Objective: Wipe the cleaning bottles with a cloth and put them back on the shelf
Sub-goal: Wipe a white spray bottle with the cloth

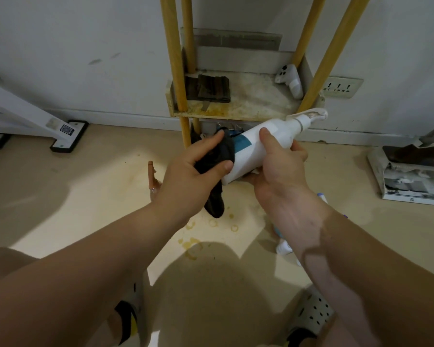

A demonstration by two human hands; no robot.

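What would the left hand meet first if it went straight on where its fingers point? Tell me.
The white bottle, through the dark cloth that the left hand grips; cloth and bottle seem to touch.

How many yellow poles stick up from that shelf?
4: left front pole, left rear pole, right rear pole, right front pole, all rising from the shelf. None appears hidden.

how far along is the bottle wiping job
Done: nothing clearly; no bottle stands on the visible shelf tier. In hand: the right hand grips the white pump bottle while the left hand presses the dark cloth against it. Left: shelving this one, then what looks like a brown bottle on the floor.
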